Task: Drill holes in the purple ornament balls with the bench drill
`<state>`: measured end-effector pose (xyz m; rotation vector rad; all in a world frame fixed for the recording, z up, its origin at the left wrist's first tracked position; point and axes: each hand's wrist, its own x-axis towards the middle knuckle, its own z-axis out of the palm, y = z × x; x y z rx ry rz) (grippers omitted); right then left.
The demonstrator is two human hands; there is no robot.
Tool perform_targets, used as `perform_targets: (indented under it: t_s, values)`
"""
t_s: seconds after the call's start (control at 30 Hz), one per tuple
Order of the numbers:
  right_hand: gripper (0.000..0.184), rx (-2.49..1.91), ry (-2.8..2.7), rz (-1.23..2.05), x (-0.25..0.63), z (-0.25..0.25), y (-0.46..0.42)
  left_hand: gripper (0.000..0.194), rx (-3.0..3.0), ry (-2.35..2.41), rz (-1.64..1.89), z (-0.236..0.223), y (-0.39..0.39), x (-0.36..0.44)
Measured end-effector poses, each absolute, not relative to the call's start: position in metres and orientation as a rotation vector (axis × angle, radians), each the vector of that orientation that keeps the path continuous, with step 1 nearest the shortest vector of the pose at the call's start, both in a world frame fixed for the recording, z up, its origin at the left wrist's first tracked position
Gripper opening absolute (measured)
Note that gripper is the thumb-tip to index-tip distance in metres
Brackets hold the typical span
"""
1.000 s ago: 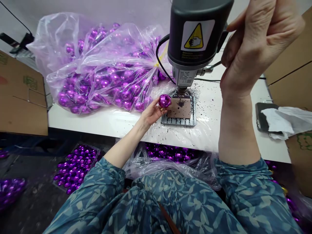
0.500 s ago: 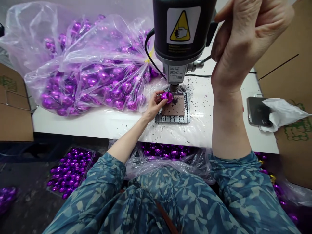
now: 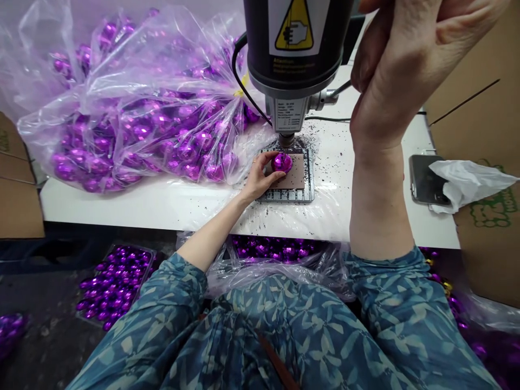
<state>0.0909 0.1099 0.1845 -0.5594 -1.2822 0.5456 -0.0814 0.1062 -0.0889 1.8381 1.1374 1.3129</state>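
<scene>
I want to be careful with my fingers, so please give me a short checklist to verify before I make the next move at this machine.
1. Purple ball held by left hand: ok, between thumb and fingers.
2. Ball at the brown block: ok, though its exact contact is hidden.
3. Drill bit lined up with the ball: cannot tell; below the chuck no bit shows clearly.
4. Right hand on the lever: cannot tell; fingers are curled, but what they grip is hidden.
5. Table free of dark chips: not ok, they lie scattered around the block.
6. Phone apart from the machine: ok.
</scene>
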Motion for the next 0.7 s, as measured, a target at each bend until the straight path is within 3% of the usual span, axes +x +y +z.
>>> perform_targets:
  t_s: [0.2,0.7]
  values:
    - [0.062,-0.528,-1.277,0.534,0.091,0.182,0.110,0.070,1.745,1.090,1.239,-0.080,0.102,-0.078]
    - [0.058,-0.603,-1.298,0.536,0.092,0.184,0.104,0.061,1.895,1.078,1.235,-0.075,0.094,-0.071]
